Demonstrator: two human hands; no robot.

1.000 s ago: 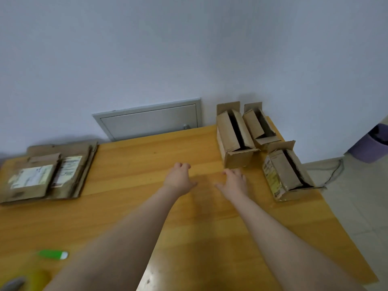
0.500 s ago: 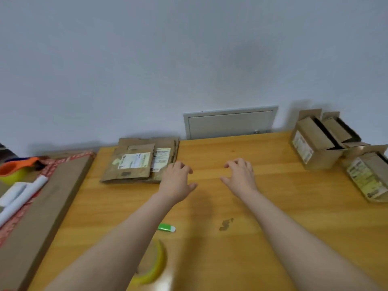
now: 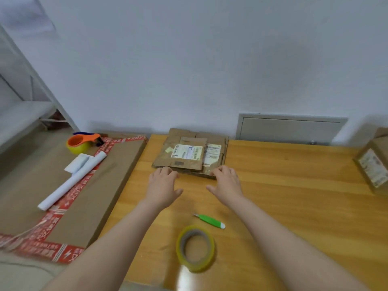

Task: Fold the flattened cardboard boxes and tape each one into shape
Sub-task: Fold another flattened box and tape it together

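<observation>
Reaching across the table (image 3: pixel 283 185), the left hand (image 3: pixel 162 189) and the right hand (image 3: pixel 226 185) are relaxed and hold nothing, both just at the near edge of the stack of flattened boxes (image 3: pixel 189 156) by the wall (image 3: pixel 189 70). I think it is best to lift only 1 sheet, pinching both near corners, so the others stay.

Counter (image 3: pixel 283 185) was varnished wood, glossy, with sheen near front edge. Flattened boxes (image 3: pixel 189 162) were brown cardboard, matt, creased and worn; white paper labels, patches of shiny clear tape. Tape roll (image 3: pixel 196 266) looked like translucent yellowish plastic film, glossy. Cutter (image 3: pixel 210 221) was smooth green plastic. Large carton (image 3: pixel 94 185) was matt brown cardboard, edged in red printed tape. Paper roll (image 3: pixel 69 183) was white, matt. Dispenser (image 3: pixel 84 141) was smooth orange plastic. Wall (image 3: pixel 189 59) was painted, matt.
</observation>
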